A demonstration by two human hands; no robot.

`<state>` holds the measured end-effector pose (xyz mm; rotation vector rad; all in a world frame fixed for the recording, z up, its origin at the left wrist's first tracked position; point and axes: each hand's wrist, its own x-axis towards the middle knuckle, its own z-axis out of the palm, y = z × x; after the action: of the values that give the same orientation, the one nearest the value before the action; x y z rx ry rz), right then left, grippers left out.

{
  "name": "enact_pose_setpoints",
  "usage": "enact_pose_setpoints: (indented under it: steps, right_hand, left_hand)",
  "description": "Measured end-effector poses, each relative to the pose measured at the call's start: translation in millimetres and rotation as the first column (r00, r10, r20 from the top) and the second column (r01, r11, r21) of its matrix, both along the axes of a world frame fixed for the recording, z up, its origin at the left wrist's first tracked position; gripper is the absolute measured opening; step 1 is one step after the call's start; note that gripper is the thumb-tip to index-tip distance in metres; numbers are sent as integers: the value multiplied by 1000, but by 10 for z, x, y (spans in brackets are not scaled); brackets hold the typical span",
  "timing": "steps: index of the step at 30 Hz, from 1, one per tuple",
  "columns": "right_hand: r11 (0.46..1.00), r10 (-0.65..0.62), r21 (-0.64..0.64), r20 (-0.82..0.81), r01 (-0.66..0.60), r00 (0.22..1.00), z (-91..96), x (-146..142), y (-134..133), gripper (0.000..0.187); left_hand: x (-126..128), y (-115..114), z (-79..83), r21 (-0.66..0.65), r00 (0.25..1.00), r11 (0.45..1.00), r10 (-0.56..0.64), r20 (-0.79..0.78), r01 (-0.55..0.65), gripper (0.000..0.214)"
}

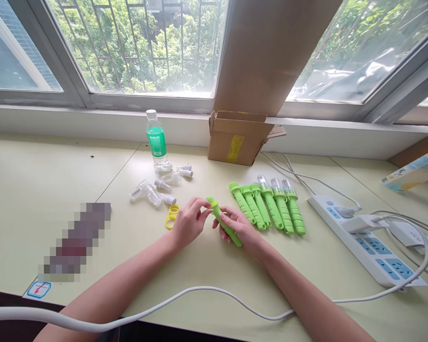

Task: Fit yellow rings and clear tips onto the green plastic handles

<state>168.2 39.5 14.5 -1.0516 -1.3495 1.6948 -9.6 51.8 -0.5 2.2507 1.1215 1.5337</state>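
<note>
A white cable (39, 314) lay nearest the camera, curving along the near edge of the surface (207, 268), in front of the left forearm and behind the right one. The green flashlight (231, 233) was in both hands, between the middle of the surface and its near edge. Its ribbed head pointed toward the far edge and the left; its tail pointed toward the near edge and the right, so its long axis ran aslant.

Just right of the hands, six more flashlights (272, 206) lay in a row, heads toward the far edge, the three rightmost with clear caps. Two yellow rings (171, 215) lay just left of the left hand (189, 221). Beyond them were clear plastic pieces (150, 192), and a bottle (157, 142) stood upright toward the far edge. A cardboard box (235, 142) stood at the far edge, and a power strip (356, 249) lay toward the right edge. Toward the near left corner lay a blurred-out object (78, 242).

The left fingers were drawn together at the flashlight's head, by a yellow band (213, 203). The right hand (240, 228) had its fingers curled around the handle, thumb along the upper side.
</note>
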Motion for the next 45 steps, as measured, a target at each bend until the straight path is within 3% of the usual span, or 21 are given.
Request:
enact_pose_setpoints:
  steps: [6,16,24,31,38,45]
  right_hand:
    - [999,12,-39,-30,-14,999,36,12,-6,35]
    - [998,54,-40,-1,-54,999,98,44,-10,35]
    - [998,-68,8,68,68,995,25,15,-17,30]
    - [997,49,56,53,-52,997,21,26,5,34]
    - [999,49,22,24,-50,999,5,-21,-33,36]
    - [999,36,4,71,-36,997,-19,-16,-21,38]
  left_hand:
    - [-14,-17,1,-69,993,991,-115,-19,113,13]
    - [-17,8,-7,-22,998,998,-58,34,58,6]
    - [-1,-6,-13,-42,997,998,-46,60,48,8]
    - [-8,-9,27,10,999,1000,-13,42,12,6]
    - [9,-4,-37,42,1000,999,1,24,-2,6]
    - [11,-5,-1,24,999,999,35,27,-36,7]
